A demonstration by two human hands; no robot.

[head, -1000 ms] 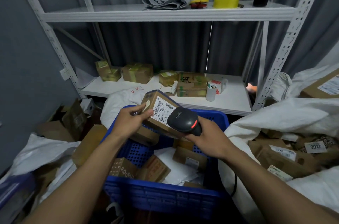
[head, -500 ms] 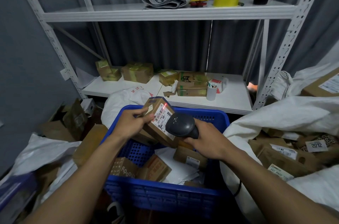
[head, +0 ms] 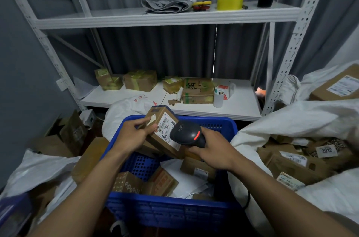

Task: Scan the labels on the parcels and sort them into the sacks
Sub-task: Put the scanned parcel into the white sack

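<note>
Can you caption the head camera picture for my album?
Left hand holds a labelled parcel over the blue crate while the right hand aims a black scanner at it.

Over the blue crate (head: 171,211), left hand (head: 132,137) holds a labelled parcel (head: 163,132); right hand (head: 211,149) grips the scanner (head: 187,135).

White metal rack (head: 165,18) had two shelves | pleated grey curtain (head: 155,52) hung behind | left wall (head: 23,81) was grey | light was dim
</note>
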